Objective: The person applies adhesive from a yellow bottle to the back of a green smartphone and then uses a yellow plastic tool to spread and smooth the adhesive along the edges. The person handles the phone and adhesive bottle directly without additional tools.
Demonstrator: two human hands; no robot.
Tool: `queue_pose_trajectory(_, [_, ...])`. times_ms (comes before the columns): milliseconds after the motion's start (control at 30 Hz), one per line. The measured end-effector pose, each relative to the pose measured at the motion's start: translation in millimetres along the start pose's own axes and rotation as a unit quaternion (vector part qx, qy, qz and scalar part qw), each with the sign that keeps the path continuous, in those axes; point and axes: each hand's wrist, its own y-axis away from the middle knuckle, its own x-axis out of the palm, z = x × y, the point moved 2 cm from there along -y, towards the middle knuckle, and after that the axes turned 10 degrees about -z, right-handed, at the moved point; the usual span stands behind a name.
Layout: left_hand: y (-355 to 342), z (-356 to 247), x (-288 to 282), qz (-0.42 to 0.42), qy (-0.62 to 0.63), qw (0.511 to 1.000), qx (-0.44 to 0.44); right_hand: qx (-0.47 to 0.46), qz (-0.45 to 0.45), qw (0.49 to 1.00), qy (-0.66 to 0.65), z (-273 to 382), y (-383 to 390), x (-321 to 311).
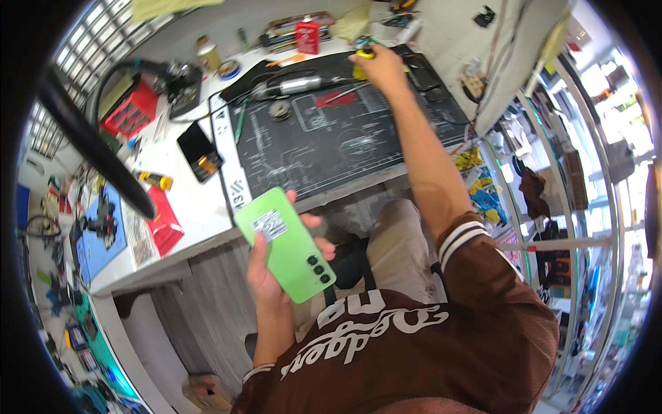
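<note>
My left hand [265, 281] grips a light green smartphone [291, 257] by its edges, above my lap in front of the bench. The phone's back faces up, with three dark camera lenses and a printed white label on it. Far across the bench, my right hand [383, 69] is closed around a small yellow bottle [360, 67] with a dark top. That bottle stands at the back edge of the black work mat [303, 148]. Part of it is hidden by my fingers.
On the mat lie a grey cylindrical tool [293, 85], a small round tin [279, 110] and a red strip [336, 98]. Left of it rests a dark phone [198, 152]. A black lamp arm [103, 148] crosses the left side. Behind stands a red can [307, 37].
</note>
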Motion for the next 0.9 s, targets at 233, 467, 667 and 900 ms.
queue_pose_trajectory(233, [1.8, 3.0, 0.6, -0.014, -0.017, 1.0, 0.009, -0.033, -0.163, 0.964, -0.205, 46.6, 67.6, -47.7])
queue_pose_trajectory(467, [15.8, -1.4, -9.7, -0.099, -0.056, 0.993, -0.009, 0.07, 0.234, 0.88, -0.408, 87.2, 199.1, -95.7])
queue_pose_trajectory(667, [12.7, 6.0, 30.0, -0.03, -0.044, 0.997, -0.052, -0.164, 0.297, 0.893, -0.294, 68.1, 200.7, -156.0])
queue_pose_trajectory(900, [20.7, 15.0, 41.2, -0.059, -0.055, 0.995, -0.058, -0.259, 0.319, 0.89, -0.195, 69.2, 185.0, -181.8])
